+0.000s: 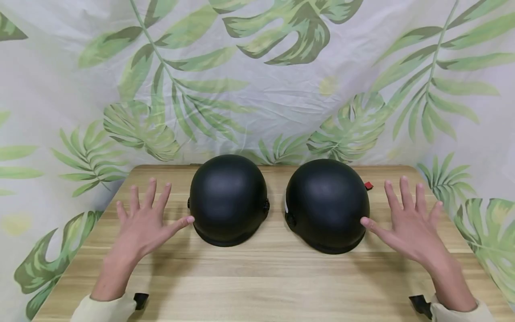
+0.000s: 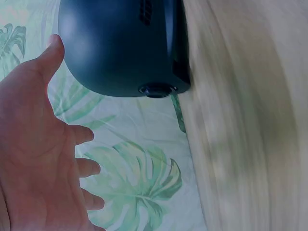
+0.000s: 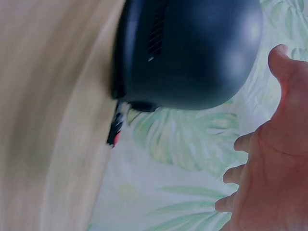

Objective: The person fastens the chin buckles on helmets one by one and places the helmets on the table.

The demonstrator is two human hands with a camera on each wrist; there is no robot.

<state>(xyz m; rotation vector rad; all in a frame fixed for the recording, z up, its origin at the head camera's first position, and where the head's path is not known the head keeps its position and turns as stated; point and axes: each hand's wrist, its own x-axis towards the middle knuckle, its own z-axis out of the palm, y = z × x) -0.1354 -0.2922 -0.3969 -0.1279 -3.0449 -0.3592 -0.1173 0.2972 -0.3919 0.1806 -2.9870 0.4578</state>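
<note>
From where I stand, two black helmets sit side by side on the wood-grain table, domes up, a narrow strip of bare wood between them: the left-hand helmet [image 1: 227, 201] nearly square to the person, the right-hand helmet [image 1: 327, 205] turned a little, with a small red tab [image 1: 369, 185] poking out at its far right side. The table [image 1: 241, 286] runs back to a leaf-printed cloth [image 1: 281, 107]. The left hand [image 1: 141, 228] is spread wide just beside its helmet, fingers fanned and pointing away from the person, thumb reaching toward the shell; it has hold of nothing, and I can't tell whether the thumb tip brushes the surface. The right hand [image 1: 410, 230] mirrors it beside the other helmet, just as wide open and just as free of any load, with a gap showing between thumb and dome in the right wrist view. As to progress, I'd judge that the helmets being set out upright as a pair is done, while neither is gripped, raised or tipped. Getting a grip on either one remains undone; whether this pause belongs to the start or the end of the handling, I can't say.
</note>
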